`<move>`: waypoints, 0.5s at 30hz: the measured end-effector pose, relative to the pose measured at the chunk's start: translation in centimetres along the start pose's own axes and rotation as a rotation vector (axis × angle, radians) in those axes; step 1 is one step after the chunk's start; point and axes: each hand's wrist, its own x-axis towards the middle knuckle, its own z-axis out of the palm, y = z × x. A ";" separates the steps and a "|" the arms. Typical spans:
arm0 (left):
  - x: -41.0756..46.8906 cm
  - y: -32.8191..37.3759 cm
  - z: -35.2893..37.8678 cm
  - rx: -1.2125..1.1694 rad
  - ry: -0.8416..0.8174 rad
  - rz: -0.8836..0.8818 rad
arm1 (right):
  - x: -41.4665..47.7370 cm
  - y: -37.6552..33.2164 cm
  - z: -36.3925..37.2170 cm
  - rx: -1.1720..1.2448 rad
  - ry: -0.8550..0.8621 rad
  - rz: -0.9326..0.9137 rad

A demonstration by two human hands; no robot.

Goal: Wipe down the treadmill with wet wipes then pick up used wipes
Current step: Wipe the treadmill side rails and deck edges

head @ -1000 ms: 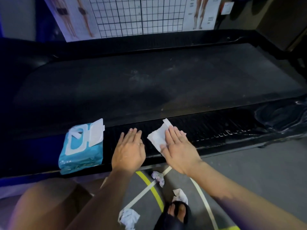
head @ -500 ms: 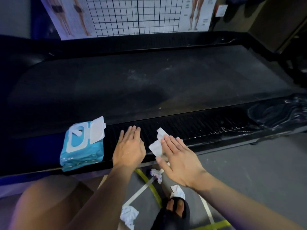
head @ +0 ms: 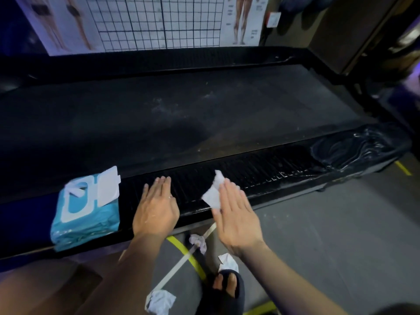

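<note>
A black treadmill point(head: 204, 114) lies across the view, its ribbed near side rail point(head: 261, 169) in front of me. My right hand point(head: 236, 214) lies flat with straight fingers over a white wet wipe point(head: 213, 193) at the rail's near edge. My left hand point(head: 156, 208) rests flat on the rail beside it, holding nothing. A blue wet wipe pack point(head: 85, 208) with its white lid flipped open sits on the rail to the left. Three crumpled used wipes lie on the floor: one point(head: 198, 242) under the rail, one point(head: 228, 262) by my foot, one point(head: 159, 302) nearer me.
My sandalled foot point(head: 225, 287) stands on the grey floor among yellow and white floor lines point(head: 181, 248). A wet patch point(head: 350, 146) shines at the rail's right end. A grid poster point(head: 154, 21) hangs behind the treadmill.
My right hand has drawn the wipe back toward the rail's near edge, and the wipe has crumpled. My left hand has stayed in place.
</note>
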 end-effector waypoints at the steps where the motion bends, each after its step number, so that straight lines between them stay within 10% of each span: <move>1: 0.0 0.0 0.1 0.001 0.001 0.001 | -1.1 1.6 0.0 -0.006 0.020 0.050; 15: 0.0 0.1 -0.2 0.002 -0.040 -0.012 | 7.4 4.4 -2.2 -0.026 -0.185 0.251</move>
